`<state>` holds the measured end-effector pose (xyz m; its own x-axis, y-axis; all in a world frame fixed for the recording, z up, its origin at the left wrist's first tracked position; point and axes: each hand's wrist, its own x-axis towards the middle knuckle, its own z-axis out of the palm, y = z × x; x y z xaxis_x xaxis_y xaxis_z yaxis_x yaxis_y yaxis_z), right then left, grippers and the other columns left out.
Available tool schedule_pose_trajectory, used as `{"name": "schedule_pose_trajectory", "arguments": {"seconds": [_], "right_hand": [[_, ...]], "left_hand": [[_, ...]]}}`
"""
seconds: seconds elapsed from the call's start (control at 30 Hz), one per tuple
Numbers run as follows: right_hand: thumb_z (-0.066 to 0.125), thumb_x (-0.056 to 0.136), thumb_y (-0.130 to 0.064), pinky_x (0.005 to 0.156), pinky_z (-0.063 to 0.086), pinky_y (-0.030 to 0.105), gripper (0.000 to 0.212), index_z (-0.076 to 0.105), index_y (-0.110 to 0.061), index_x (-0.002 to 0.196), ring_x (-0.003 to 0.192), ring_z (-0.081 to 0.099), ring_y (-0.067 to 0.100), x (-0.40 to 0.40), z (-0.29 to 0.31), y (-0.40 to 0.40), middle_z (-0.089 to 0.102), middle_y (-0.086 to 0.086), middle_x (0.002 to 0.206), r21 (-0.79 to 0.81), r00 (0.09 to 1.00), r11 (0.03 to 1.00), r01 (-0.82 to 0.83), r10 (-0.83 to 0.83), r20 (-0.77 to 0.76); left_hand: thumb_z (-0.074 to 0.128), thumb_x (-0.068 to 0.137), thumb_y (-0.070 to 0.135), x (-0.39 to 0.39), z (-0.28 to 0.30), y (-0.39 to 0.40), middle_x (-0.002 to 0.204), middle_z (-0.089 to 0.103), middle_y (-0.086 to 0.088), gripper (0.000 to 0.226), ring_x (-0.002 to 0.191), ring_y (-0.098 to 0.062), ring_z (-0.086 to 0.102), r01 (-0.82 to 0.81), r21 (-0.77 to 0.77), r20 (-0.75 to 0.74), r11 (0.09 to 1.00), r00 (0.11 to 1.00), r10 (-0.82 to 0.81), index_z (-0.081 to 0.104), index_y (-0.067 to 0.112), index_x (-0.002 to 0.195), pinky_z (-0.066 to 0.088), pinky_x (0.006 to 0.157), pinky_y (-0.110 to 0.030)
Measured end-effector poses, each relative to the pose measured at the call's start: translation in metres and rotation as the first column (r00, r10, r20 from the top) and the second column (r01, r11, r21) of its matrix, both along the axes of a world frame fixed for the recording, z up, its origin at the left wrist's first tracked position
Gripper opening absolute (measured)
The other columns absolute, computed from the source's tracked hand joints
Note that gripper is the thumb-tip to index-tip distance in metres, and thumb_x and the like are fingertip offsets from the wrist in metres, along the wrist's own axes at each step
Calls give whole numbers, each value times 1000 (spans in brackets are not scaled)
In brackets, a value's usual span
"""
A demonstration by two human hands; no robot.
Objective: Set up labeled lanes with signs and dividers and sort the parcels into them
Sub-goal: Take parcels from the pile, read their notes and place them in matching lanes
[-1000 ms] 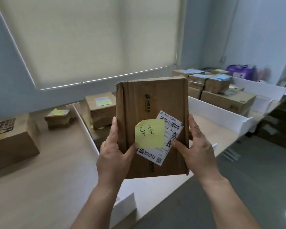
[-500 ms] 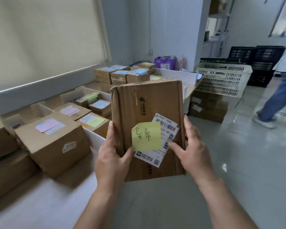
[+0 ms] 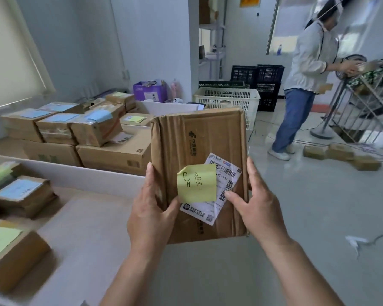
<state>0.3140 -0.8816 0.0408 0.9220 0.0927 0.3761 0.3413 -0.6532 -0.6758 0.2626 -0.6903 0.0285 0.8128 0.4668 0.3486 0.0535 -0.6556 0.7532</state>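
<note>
Left hand (image 3: 152, 214): gripping the parcel (image 3: 200, 151) along its left edge, thumb lying across the front, fingers reaching behind.
Right hand (image 3: 258, 209): gripping the right edge, thumb touching the label (image 3: 227, 184).
Parcel: being held upright in the air over the desk (image 3: 86, 217) edge (yellow note (image 3: 196, 183) on its front).
Desk: carrying boxes (image 3: 75, 129) behind a white divider (image 3: 64, 173).

The parcel (image 3: 199, 160) at frame centre is brown cardboard with dark print, a yellow note (image 3: 196, 183) with black handwriting and a white barcoded label (image 3: 227, 180). Left boxes (image 3: 55, 127) carry pale blue slips. Upper centre: purple bag (image 3: 149, 91), white crate (image 3: 228, 100), black crates (image 3: 258, 78).
</note>
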Motion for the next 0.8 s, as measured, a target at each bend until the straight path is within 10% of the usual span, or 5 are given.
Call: {"name": "schedule_pose_trajectory", "arguments": {"seconds": [0.8], "right_hand": [[66,86,-33,102,34,28,89,2,-41,148,136,36,17,382,6,-24,30,-10,152,17,990,996,89,-86,-110]], "left_hand": [[68,82,35,395,6,-16,149,35,9,94,133,-18,37,134,47,-7,990,991,-134,2,38,148,38,94,-32]]}}
